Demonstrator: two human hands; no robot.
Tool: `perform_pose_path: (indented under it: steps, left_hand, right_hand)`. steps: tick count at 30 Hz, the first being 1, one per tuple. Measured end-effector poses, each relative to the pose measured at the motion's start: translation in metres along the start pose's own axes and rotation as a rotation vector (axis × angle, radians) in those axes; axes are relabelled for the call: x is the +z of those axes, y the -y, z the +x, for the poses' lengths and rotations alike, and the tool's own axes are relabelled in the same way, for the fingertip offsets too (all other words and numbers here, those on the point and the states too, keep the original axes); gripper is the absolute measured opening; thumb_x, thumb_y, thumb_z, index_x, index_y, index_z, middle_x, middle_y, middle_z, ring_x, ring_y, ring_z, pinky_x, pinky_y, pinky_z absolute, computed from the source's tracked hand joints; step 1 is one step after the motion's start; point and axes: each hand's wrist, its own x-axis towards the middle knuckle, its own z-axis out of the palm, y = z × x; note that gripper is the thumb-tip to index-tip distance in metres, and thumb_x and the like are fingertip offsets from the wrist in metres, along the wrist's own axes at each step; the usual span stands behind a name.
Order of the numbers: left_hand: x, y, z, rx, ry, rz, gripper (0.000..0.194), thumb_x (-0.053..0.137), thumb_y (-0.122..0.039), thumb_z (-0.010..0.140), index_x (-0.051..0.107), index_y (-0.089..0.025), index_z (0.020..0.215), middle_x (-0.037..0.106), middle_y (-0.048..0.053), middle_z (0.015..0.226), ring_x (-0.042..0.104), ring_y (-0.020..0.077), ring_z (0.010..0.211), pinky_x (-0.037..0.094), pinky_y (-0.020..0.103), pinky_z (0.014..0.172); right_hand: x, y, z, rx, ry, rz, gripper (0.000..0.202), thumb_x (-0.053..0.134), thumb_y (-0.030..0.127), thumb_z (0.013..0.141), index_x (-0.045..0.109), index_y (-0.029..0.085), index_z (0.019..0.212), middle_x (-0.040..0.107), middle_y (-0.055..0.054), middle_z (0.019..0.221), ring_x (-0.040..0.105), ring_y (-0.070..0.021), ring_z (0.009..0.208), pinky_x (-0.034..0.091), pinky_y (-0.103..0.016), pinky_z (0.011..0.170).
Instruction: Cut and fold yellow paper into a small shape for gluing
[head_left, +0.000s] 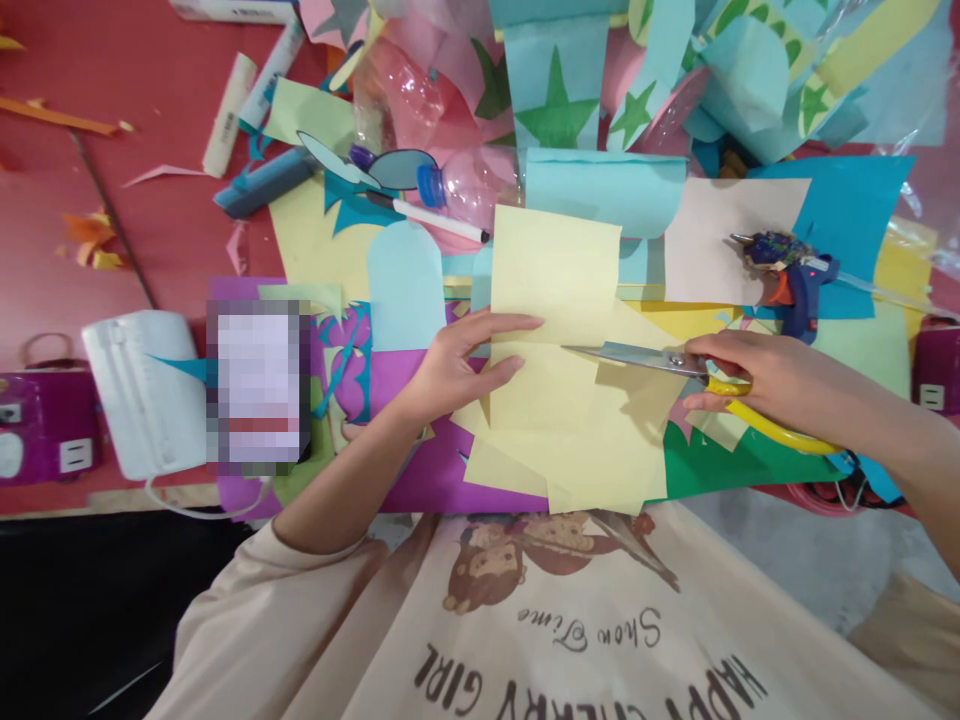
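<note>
While the left hand (450, 368) is resting half open, its forefinger and thumb are touching, somewhat apart, the pale yellow paper (555, 265), which is lying over other yellow pieces (607, 480). The scissors (652, 358) are pointing leftward across it, and the right hand (787, 380) is gripping their handles. Cutting seems to be in hand, calling for steady paper and fingers clear of the tip.

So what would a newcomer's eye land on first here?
Probably the scissors with yellow handles, in the right hand, their tip over pale yellow paper that the left hand touches. Next, the dark green star on light blue at the top, and the blue glue gun on the right.
</note>
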Motion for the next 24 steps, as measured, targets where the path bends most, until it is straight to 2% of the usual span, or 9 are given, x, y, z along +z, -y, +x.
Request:
perform_pose_path:
  steps: [8, 16, 24]
  left_hand:
    - [-0.0001, -0.0013, 0.0003, 0.025, -0.008, -0.007, 0.03, 0.068, -0.032, 0.083, 0.07, -0.025, 0.112, 0.073, 0.005, 0.114, 0.067, 0.0209, 0.109, 0.051, 0.035, 0.101]
    - [0.0007, -0.0007, 0.0001, -0.019, 0.018, 0.026, 0.035, 0.065, -0.041, 0.084, 0.07, -0.022, 0.113, 0.072, 0.007, 0.116, 0.066, 0.0221, 0.11, 0.051, 0.035, 0.102]
    - [0.0005, 0.0045, 0.0006, 0.119, 0.013, 0.009, 0.034, 0.067, -0.023, 0.084, 0.067, -0.023, 0.118, 0.072, 0.005, 0.118, 0.066, 0.0191, 0.111, 0.051, 0.031, 0.101]
  right_hand:
    - [0.0005, -0.0034, -0.0012, -0.015, -0.008, -0.033, 0.057, 0.05, 0.072, 0.08, 0.064, 0.023, 0.106, 0.059, -0.004, 0.074, 0.055, -0.0188, 0.062, 0.04, -0.029, 0.057]
    - [0.002, -0.0085, -0.0004, -0.014, -0.003, -0.129, 0.038, 0.059, 0.049, 0.083, 0.063, 0.024, 0.112, 0.06, -0.002, 0.074, 0.058, -0.0186, 0.064, 0.04, -0.028, 0.057]
    - [0.0004, -0.0009, 0.0001, 0.012, 0.012, -0.064, 0.049, 0.058, 0.064, 0.078, 0.062, 0.028, 0.11, 0.065, -0.004, 0.094, 0.062, -0.0217, 0.073, 0.045, -0.031, 0.064]
